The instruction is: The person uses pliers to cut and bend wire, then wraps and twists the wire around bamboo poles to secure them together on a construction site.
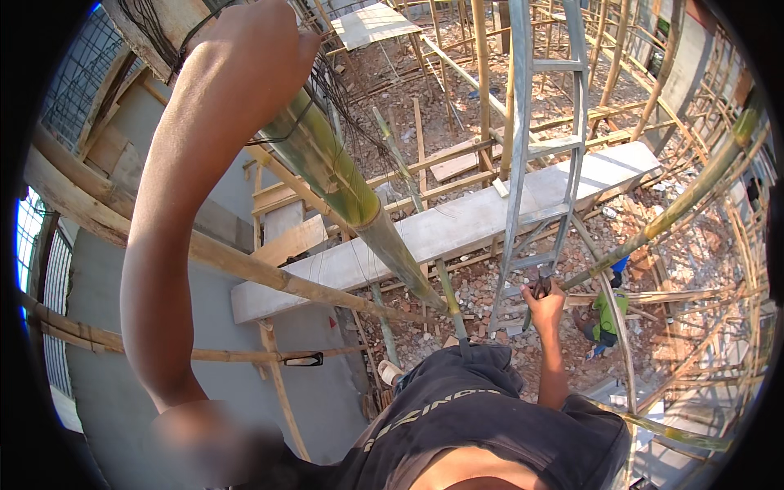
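Note:
My left hand [257, 49] is raised at the upper left, its back toward me and its fingers curled in. What it grips is hidden. It is beside the top of a thick green bamboo pole [335, 171] that slants down toward my body. Thin dark wires [355, 114] hang in a loose tangle by this hand, and more wire [147, 20] is wound around a wooden post [135, 37] next to it. Lower right, my right hand [547, 309] is closed around dark pliers [541, 286], in front of the foot of a metal ladder [513, 171].
A long pale concrete beam [457, 224] crosses below me. Bamboo poles [269, 273] run at several heights. Far below, rubble [572, 351] covers the ground, where a person in a green top [606, 314] is. A grey wall [204, 392] stands at the left.

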The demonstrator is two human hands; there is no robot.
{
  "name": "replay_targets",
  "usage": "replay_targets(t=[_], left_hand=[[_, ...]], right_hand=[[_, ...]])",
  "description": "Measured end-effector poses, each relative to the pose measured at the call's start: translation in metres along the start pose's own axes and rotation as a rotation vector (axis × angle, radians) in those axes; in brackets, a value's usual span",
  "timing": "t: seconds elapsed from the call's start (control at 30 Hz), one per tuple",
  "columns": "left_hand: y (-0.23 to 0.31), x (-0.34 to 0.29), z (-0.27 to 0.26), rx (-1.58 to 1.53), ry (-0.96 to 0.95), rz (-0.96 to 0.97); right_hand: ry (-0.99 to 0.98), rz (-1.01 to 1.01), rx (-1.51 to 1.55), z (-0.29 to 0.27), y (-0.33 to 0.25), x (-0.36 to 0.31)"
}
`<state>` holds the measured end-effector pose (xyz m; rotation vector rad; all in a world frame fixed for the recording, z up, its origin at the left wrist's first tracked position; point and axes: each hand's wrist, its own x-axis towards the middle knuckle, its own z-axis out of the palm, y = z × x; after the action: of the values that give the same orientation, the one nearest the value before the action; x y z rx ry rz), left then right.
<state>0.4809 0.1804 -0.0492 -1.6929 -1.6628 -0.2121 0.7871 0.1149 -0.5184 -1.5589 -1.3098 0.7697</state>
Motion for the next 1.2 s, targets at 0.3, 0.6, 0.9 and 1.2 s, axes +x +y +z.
replay_targets(t=[0.3,0.6,0.9,1.2], left_hand=[[0.009,-0.029,-0.018,0.076,0.004,0.094],[0.007,-0.053,-0.019,0.106,-0.099,0.034],[0.001,-0.06,-0.02,-0.051,-0.205,-0.105],[0.015,-0.069,-0.01,0.153,0.057,-0.093]], right_hand=[[-0.014,-0.004,0.047,0.006,0.01,-0.001],[-0.042,-0.004,0.055,0.011,0.007,0.005],[-0.072,0.017,0.008,0.011,0.001,0.005],[-0.077,-0.025,-0.015,0.009,-0.003,0.008]])
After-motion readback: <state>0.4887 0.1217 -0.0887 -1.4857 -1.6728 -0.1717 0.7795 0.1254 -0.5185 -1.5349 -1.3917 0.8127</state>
